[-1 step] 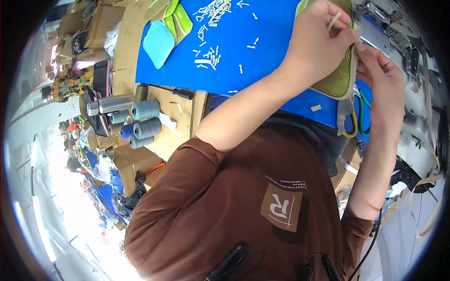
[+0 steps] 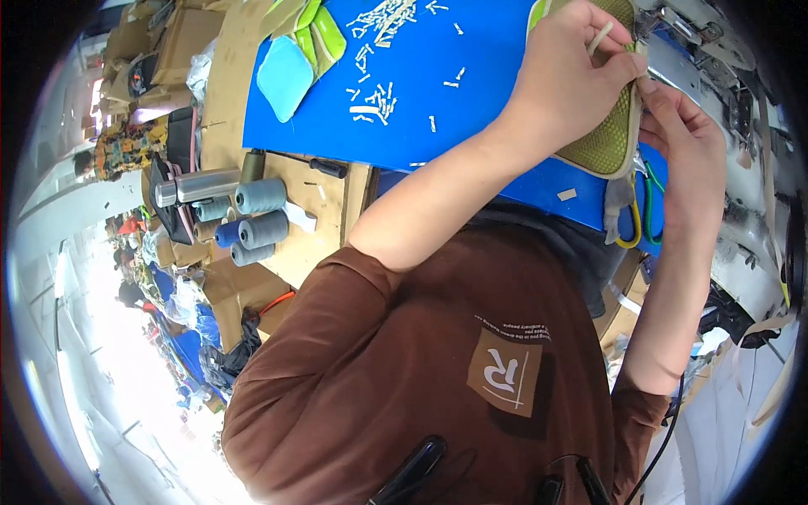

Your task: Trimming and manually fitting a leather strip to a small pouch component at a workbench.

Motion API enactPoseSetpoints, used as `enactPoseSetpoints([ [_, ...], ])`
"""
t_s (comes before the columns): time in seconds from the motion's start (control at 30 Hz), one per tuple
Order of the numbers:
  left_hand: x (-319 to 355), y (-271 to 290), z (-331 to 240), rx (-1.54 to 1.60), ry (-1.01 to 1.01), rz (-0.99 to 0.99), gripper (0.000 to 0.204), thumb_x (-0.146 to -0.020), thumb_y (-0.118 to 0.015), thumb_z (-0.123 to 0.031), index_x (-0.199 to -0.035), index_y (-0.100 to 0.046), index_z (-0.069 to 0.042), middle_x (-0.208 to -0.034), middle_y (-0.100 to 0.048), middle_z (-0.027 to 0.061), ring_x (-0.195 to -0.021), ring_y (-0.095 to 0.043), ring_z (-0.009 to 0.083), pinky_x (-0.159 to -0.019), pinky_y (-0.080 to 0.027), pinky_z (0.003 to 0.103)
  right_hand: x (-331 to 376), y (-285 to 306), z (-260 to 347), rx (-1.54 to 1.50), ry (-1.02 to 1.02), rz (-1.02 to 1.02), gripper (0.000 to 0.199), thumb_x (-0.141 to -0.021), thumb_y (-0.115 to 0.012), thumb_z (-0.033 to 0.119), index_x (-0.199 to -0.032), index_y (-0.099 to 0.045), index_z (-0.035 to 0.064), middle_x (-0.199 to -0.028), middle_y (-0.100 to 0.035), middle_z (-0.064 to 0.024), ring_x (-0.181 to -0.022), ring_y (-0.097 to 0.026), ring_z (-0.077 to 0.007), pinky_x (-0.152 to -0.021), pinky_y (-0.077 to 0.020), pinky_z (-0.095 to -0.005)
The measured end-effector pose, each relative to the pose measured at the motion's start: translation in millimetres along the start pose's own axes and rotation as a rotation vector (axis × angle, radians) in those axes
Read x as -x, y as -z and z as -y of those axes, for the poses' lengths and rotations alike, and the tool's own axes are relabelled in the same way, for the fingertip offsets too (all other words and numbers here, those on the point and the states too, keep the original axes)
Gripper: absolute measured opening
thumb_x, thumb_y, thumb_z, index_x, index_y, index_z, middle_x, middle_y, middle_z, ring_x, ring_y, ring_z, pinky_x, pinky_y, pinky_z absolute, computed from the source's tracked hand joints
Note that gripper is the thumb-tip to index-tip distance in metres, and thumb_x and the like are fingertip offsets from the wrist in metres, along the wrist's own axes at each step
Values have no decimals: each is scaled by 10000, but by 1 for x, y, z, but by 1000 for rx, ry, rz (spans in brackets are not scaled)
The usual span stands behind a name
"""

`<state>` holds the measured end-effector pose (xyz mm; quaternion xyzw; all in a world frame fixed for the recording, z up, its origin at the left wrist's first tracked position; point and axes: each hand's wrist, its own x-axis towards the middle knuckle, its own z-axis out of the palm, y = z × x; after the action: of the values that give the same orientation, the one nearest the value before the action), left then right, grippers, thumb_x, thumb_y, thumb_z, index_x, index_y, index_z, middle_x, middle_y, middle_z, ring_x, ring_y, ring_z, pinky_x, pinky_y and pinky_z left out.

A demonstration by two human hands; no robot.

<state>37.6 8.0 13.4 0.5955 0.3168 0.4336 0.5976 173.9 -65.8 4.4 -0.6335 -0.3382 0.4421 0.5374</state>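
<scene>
An olive-green mesh fabric piece (image 2: pixel 599 150) with a pale bound edge lies under my hands at the upper right, beside the sewing machine (image 2: pixel 680 63). My left hand (image 2: pixel 566 80) reaches over it, thumb and fingers closed on its right edge. A thin pale strip (image 2: pixel 600 39) sticks out between those fingers. My right hand (image 2: pixel 686 139) pinches the same edge just beside the left fingertips. Exactly what lies between the fingertips is hidden. Below the piece, close to my right wrist, are scissors (image 2: pixel 633 229) with yellow and green handles.
Pale strip scraps (image 2: pixel 370 111) lie scattered on the blue table surface (image 2: pixel 316 139). Light-blue (image 2: pixel 284 80) and lime-green fabric pieces (image 2: pixel 328 38) are stacked at its far left. Thread cones (image 2: pixel 263 195), a steel flask (image 2: pixel 202 187) and a black-handled tool (image 2: pixel 328 168) occupy the wooden tabletop.
</scene>
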Motion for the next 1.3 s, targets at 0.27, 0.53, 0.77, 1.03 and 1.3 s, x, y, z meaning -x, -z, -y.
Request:
enactPoseSetpoints([
  [0.27,-1,12,8,-352,-71,37,147,-794,-718,-113,-817,-681,28,-721,-694,146,-661,-693,208,-614,-543,305,1,-6,-2,46,53,-88,209,-906,-673,168,-981,-694,-26,-818,-687,-29,-720,-609,-80,-710,-490,-226],
  [0.53,1,9,13,-451,-210,-30,151,-788,-710,-119,-792,-684,30,-705,-691,150,-651,-702,224,-602,-556,300,2,-5,4,135,91,-72,233,-914,-679,206,-1008,-715,-4,-789,-682,-18,-675,-588,-61,-642,-466,-198],
  [0.77,-1,9,13,-427,-173,0,135,-785,-713,-121,-790,-692,12,-699,-692,130,-627,-692,188,-597,-551,287,-5,1,2,84,18,-22,215,-902,-667,207,-992,-731,23,-786,-674,-9,-669,-584,-64,-637,-457,-199],
  [1.03,-15,24,-7,-297,23,206,194,-907,-582,-61,-738,-627,24,-622,-612,39,-565,-539,93,-527,-414,251,-8,3,5,59,-37,36,190,-894,-662,214,-946,-730,45,-777,-674,-3,-665,-587,-64,-634,-441,-209],
  [1.3,-29,31,3,-331,265,463,98,-886,-618,-65,-888,-651,28,-790,-675,74,-722,-609,130,-658,-481,282,-8,3,16,220,-15,59,221,-911,-643,235,-939,-726,31,-769,-676,-2,-646,-588,-62,-594,-422,-201],
])
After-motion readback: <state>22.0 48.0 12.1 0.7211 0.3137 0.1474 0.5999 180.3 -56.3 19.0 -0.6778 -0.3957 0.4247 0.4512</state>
